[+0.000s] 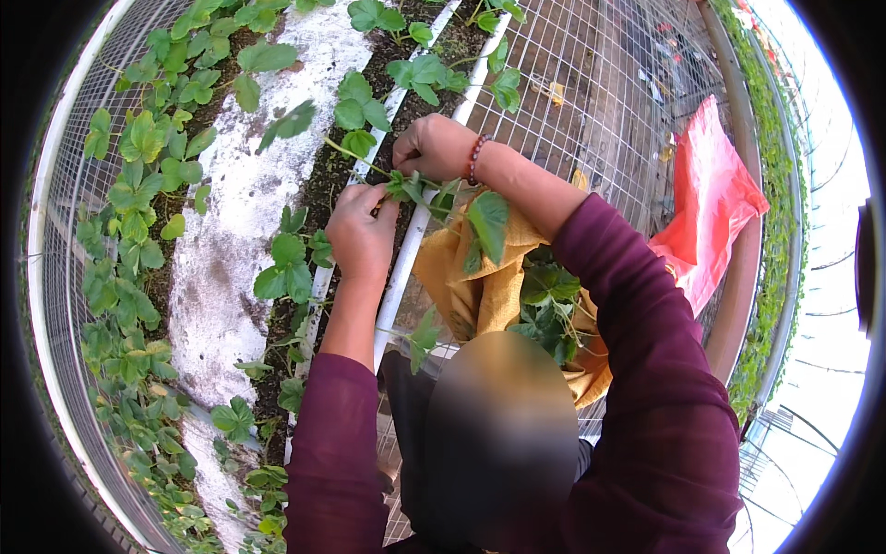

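Observation:
My left hand [362, 233] is closed in a pinch at the base of a strawberry plant [406, 188], over a narrow strip of dark soil. Just beyond it, my right hand [439, 148], with a beaded bracelet [476, 159] at the wrist, has its fingers curled down onto the same plant. The exact grip of the fingertips is partly hidden by leaves and knuckles. A large leaf [487, 226] hangs to the right, past the white rail [403, 270] that edges the soil. Other strawberry plants [287, 268] grow along the strip, to the left of my left wrist.
Left of the soil runs a white, dirt-stained panel [217, 268], with another leafy row [129, 222] beyond. A yellow sack [475, 291] holding cut greenery [549, 286] sits below my right forearm. A pink-red plastic bag [706, 198] lies right of wire mesh [591, 83].

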Tool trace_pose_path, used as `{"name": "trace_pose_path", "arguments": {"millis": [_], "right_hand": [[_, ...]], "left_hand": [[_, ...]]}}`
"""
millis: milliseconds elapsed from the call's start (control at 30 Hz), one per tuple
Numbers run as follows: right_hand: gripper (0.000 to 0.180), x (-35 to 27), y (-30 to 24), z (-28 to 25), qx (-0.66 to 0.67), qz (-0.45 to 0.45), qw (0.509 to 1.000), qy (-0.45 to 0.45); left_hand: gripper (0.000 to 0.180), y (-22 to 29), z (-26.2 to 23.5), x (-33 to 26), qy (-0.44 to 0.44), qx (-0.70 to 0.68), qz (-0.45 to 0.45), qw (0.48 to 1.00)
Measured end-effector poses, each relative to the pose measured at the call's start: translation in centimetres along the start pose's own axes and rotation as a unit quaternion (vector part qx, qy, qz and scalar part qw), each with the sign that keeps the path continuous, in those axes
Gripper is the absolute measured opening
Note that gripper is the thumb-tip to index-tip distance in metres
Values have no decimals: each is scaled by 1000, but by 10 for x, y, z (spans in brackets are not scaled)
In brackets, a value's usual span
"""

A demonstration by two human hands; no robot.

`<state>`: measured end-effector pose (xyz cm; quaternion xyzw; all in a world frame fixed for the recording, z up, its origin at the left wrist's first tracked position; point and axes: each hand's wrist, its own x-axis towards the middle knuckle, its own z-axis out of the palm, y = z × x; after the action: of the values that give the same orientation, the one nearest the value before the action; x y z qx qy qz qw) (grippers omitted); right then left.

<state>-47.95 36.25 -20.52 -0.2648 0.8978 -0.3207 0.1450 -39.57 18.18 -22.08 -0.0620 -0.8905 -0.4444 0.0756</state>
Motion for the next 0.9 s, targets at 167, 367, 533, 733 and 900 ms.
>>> {"name": "trace_pose_path", "arguments": {"millis": [167, 367, 533, 733, 900], "right_hand": [[11, 0, -3, 5, -17, 20, 999, 26], [12, 7, 2, 6, -35, 40, 999, 8], [15, 15, 3, -3, -37, -31, 997, -59], [10, 19, 2, 1, -25, 40, 998, -39], [14, 10, 9, 10, -41, 54, 995, 71]], "left_hand": [[15, -6, 0, 2, 17, 1, 42, 999], [18, 5, 0, -4, -14, -64, -19, 998], [20, 9, 4, -4, 7, -111, -36, 993], [13, -1, 10, -4, 57, -209, -59, 975], [15, -24, 22, -13, 36, -271, -59, 960]]}}
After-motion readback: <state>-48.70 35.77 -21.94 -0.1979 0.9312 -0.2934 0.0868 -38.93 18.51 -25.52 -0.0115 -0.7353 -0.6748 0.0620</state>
